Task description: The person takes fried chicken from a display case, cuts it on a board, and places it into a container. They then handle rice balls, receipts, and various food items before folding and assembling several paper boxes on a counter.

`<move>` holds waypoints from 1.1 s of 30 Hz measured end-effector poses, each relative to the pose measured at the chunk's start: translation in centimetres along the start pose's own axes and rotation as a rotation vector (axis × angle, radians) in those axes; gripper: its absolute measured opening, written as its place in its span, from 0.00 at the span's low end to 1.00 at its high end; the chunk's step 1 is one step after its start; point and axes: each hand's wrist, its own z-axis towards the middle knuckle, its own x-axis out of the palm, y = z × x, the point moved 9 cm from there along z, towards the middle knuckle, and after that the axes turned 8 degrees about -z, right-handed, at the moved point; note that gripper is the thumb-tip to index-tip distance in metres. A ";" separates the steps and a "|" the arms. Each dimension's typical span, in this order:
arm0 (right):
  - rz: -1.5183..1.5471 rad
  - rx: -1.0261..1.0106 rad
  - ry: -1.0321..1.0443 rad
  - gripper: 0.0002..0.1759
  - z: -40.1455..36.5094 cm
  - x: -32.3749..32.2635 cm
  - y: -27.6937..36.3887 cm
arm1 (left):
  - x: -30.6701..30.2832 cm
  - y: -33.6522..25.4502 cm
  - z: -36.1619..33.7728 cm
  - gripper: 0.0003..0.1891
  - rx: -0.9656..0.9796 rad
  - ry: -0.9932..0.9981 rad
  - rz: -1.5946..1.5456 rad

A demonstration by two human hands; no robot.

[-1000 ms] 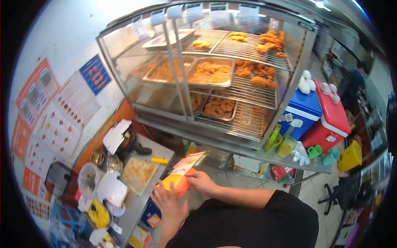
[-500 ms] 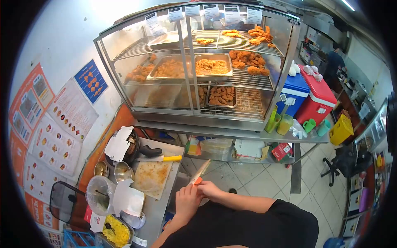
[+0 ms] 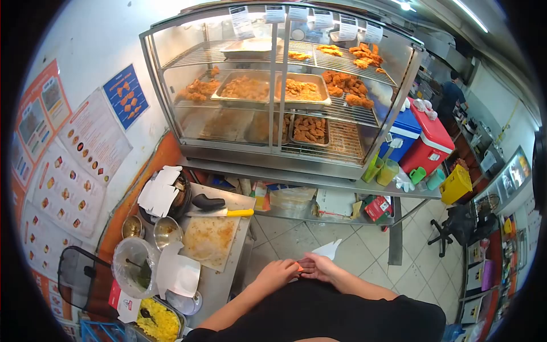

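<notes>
Both hands meet in front of my black shirt. My left hand (image 3: 277,273) has its fingers bent round an orange edge of a carton piece (image 3: 329,249). My right hand (image 3: 319,267) closes on the same piece, whose white jagged end sticks out above the fingers. Most of the carton piece is hidden by the hands. Left of them, a yellow-handled knife (image 3: 240,212) lies across the top of a crumb-covered board (image 3: 206,242). White flat cartons (image 3: 159,191) rest over a dark round pot, and an open white box (image 3: 185,276) stands below the metal bowls.
A glass display case (image 3: 273,151) with trays of fried food stands ahead. Blue and red coolers (image 3: 428,142) sit at its right, beside cups. A lined bin (image 3: 135,268) and a tray of yellow food (image 3: 159,324) are at lower left. Another person (image 3: 451,97) stands far back.
My hands have moved right and slightly down, with the carton piece now pointing up to the right instead of standing above the left hand. The view has shifted a little.
</notes>
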 end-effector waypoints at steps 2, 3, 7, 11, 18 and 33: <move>-0.088 -0.025 -0.017 0.26 -0.2 0.1 0.5 | -0.7 0.5 -0.5 0.11 -0.022 -0.074 -0.119; -0.093 -0.017 -0.021 0.26 -0.3 0.3 0.9 | -0.8 0.7 -0.7 0.11 -0.026 -0.079 -0.127; -0.685 -0.344 -0.239 0.18 -1.1 1.9 7.4 | -2.7 3.8 -1.7 0.08 -0.317 -0.247 -0.434; -1.212 -1.075 -0.327 0.11 -4.4 9.6 14.0 | -2.7 10.1 -3.5 0.07 -0.646 -0.658 -0.650; -0.858 -0.887 -0.101 0.12 -0.3 14.3 15.6 | -9.6 9.1 -2.4 0.09 -0.594 -1.147 -0.821; -0.196 -0.653 0.506 0.14 0.6 9.6 21.0 | -9.8 5.7 5.7 0.10 -0.520 -1.277 -0.596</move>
